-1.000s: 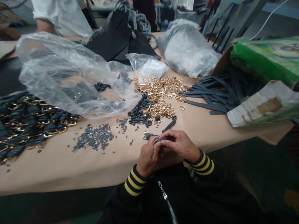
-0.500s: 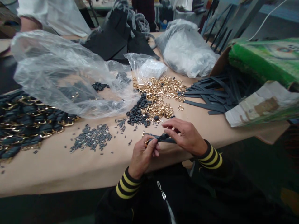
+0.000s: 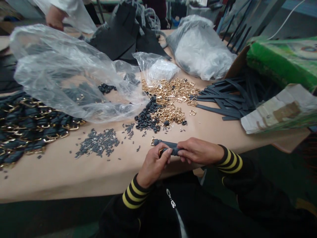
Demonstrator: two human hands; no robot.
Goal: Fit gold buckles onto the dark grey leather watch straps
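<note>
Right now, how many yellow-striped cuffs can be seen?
2: the left cuff, at the wrist of the left hand; the right cuff, at the wrist of the right hand. Both show clearly.

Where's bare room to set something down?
Bare brown covering shows between the dark straps and the right hand, and along the near edge below the small grey pieces. Crowded: the middle, with gold buckles and dark loops, and the left, with buckled pieces.
</note>
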